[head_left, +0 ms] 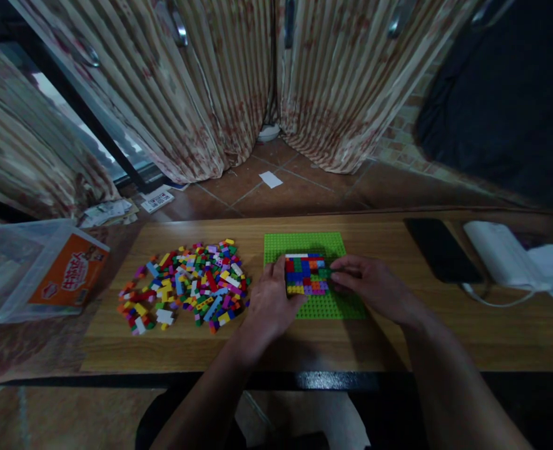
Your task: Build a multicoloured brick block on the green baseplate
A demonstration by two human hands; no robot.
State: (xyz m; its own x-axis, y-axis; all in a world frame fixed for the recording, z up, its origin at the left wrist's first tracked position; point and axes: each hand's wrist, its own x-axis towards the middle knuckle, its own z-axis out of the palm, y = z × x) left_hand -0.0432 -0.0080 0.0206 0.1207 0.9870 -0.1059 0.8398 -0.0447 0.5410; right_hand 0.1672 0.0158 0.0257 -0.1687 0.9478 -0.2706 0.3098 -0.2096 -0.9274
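Green brick (324, 273) at the edge: tilt or slip possible

Right hand (358, 278): thumb and fingertips nearly together, pinching the green brick at the right side of the brick block (299, 269). Left hand (271, 294): half open, curved against the block's left side. Judged risk: uneven push from the right, weak bracing opposite, could loosen neighbours. Block sits on the green board (304, 241), right of the loose brick pile (196, 284).

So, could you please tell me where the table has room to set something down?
Bare wood lies between the right hand and the black phone, and along the near edge, in front of the brick pile. The pile is crowded, as is the baseplate between both hands.
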